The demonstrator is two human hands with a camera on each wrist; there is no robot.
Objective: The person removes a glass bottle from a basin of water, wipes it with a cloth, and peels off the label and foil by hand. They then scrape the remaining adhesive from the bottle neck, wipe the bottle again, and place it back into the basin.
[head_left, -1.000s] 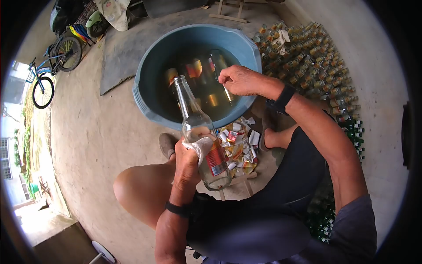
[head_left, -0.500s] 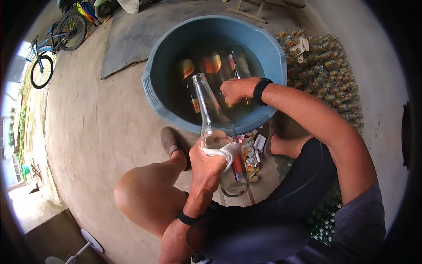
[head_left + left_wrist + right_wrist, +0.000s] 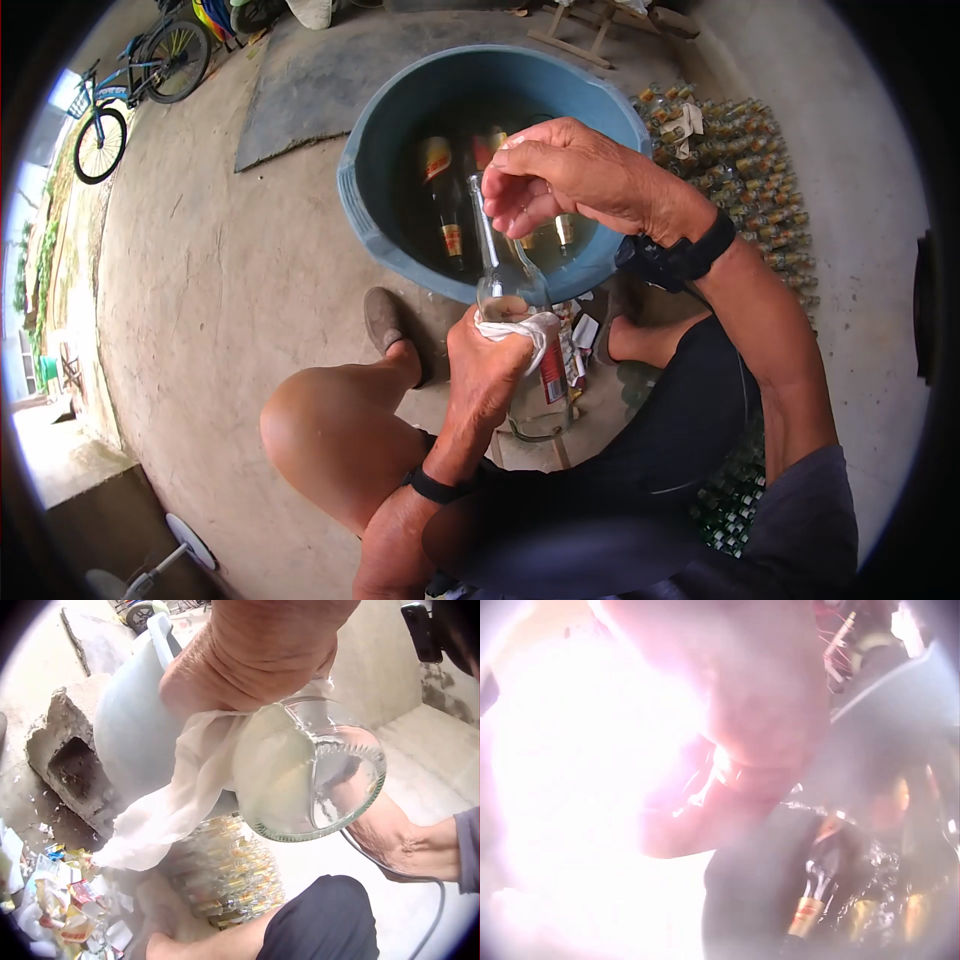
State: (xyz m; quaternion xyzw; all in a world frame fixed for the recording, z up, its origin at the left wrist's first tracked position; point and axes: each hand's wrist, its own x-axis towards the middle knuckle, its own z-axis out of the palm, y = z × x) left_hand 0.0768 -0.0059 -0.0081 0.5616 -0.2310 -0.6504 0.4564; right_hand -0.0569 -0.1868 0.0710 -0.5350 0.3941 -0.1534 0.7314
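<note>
My left hand (image 3: pixel 485 370) grips a clear glass bottle (image 3: pixel 552 375) with a red label, a white cloth (image 3: pixel 530 328) bunched between palm and glass. The bottle leans with its neck toward the blue tub (image 3: pixel 365 130); its round base (image 3: pixel 285 772) faces the left wrist camera, and the cloth's loose end hangs down. Wet and loosely cupped, my right hand (image 3: pixel 575 180) is at the bottle's neck and hides its mouth. Labelled bottles (image 3: pixel 440 160) lie in the murky water of the tub. Glare washes out much of the right wrist view.
Torn label scraps (image 3: pixel 75 900) are heaped on the floor by my feet, near a broken concrete block (image 3: pixel 45 735). Rows of bottles (image 3: pixel 750 180) stand along the right wall, with green bottles (image 3: pixel 735 510) closer to me. A bicycle (image 3: pixel 150 70) stands far left.
My right hand has dipped low into the tub, then risen and come toward the neck of the bottle. The left hand keeps its hold; the bottle appears further right in view.
</note>
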